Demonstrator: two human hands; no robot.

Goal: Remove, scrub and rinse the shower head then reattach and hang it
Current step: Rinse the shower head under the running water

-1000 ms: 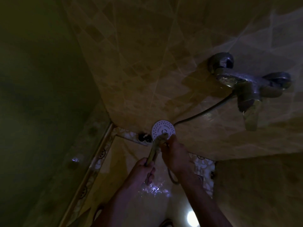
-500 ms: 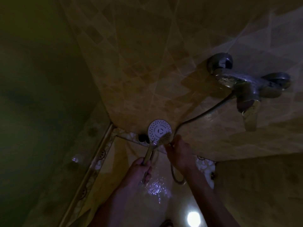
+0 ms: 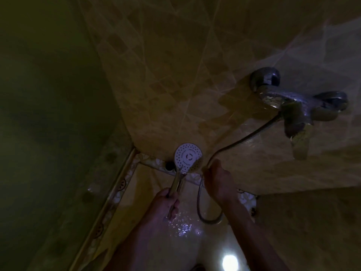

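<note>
The round white shower head (image 3: pixel 188 155) faces up at me, low in the dim shower corner. Its chrome handle (image 3: pixel 176 183) is gripped by my left hand (image 3: pixel 166 202). My right hand (image 3: pixel 218 180) is just right of the head, fingers closed on a small tan scrub pad (image 3: pixel 196 165) that touches the head's lower right rim. The hose (image 3: pixel 244 139) runs from the wall mixer tap (image 3: pixel 293 102) down past my right hand and loops (image 3: pixel 205 220) below it. Whether the hose joins the handle is hidden in the dark.
Tiled walls meet in the corner behind the head, with a dark round fitting (image 3: pixel 169 165) low on the wall. The tap's spout (image 3: pixel 298 141) juts out at the right. The floor (image 3: pixel 183 227) is wet and glistening, and a bright light spot (image 3: pixel 230 262) reflects near the bottom edge.
My right hand has slid from over the head's face to its right rim. The head now shows its whole face and sits slightly higher and left. The hose loop has come into view.
</note>
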